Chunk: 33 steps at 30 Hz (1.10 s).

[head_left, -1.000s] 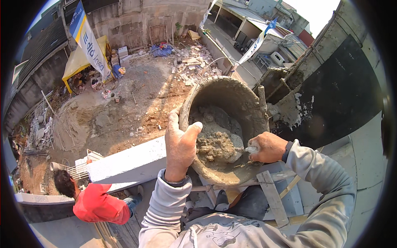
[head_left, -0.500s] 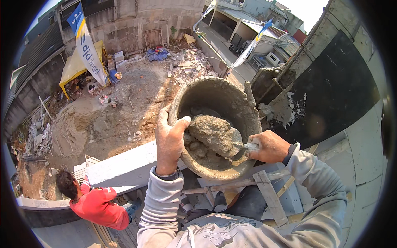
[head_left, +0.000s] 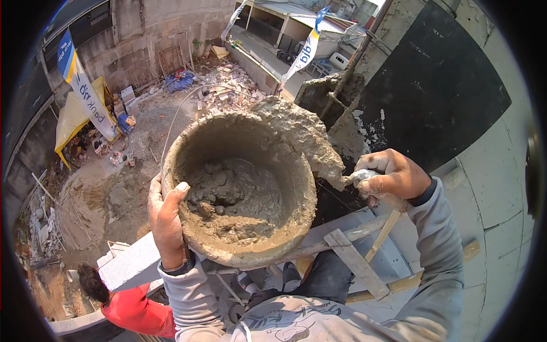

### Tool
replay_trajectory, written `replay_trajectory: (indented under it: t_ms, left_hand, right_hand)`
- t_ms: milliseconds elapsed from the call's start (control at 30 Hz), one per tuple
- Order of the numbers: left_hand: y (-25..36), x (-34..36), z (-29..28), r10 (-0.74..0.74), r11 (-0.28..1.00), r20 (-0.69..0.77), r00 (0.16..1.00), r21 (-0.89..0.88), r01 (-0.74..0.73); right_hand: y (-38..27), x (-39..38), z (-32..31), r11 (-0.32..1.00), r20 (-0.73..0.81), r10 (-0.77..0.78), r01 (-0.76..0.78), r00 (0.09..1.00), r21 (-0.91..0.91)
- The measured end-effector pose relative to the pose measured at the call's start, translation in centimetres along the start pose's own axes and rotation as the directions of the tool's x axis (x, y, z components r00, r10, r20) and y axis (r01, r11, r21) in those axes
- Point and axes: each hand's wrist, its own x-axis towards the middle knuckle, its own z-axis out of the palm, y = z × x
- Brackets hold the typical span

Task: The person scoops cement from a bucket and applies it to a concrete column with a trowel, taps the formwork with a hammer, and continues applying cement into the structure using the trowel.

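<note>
My left hand (head_left: 168, 219) grips the near-left rim of a round, mortar-crusted bucket (head_left: 307, 199), its thumb hooked over the edge. Wet grey-brown mortar (head_left: 239, 194) lies in the bottom of the bucket, with lumps and a hollow in it. To the right of the bucket my right hand (head_left: 393, 178) is closed around the pale, smeared handle of a trowel (head_left: 364, 175). The trowel's blade is hidden by a thick mass of mortar (head_left: 302, 134), which overlaps the bucket's far-right rim.
Wooden poles and a short plank (head_left: 356, 265) lie below the bucket, near my legs. A black panel (head_left: 444, 85) leans at the right by a grey wall. At lower left a person in red (head_left: 139, 310) is beside a pale ledge (head_left: 134, 271). Far below lies rubble-strewn ground (head_left: 137, 171).
The mortar-loaded trowel has come up out of the bucket to its far-right rim. The bucket and my left hand sit further left in view. The person in red has shifted lower.
</note>
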Motion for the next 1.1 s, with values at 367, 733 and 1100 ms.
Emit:
replay_trajectory:
  t_ms: [367, 733, 1100]
  left_hand:
    - [-0.1, 0.7, -0.5, -0.006, 0.999, 0.051, 0.999, -0.050, 0.009]
    - [-0.5, 0.7, 0.0, 0.001, 1.000, 0.019, 1.000, -0.028, 0.000]
    - [-1.0, 1.2, -1.0, 0.027, 1.000, 0.057, 0.998, 0.007, -0.028]
  right_hand:
    - [7.2, 5.7, -5.1, 0.881, -0.366, 0.076, 0.110, 0.927, 0.461]
    - [4.4, 2.3, -2.9, 0.819, -0.379, -0.172, -0.082, 0.909, -0.567]
    - [5.8, 2.0, -3.6, 0.846, -0.311, 0.295, -0.398, 0.903, -0.354]
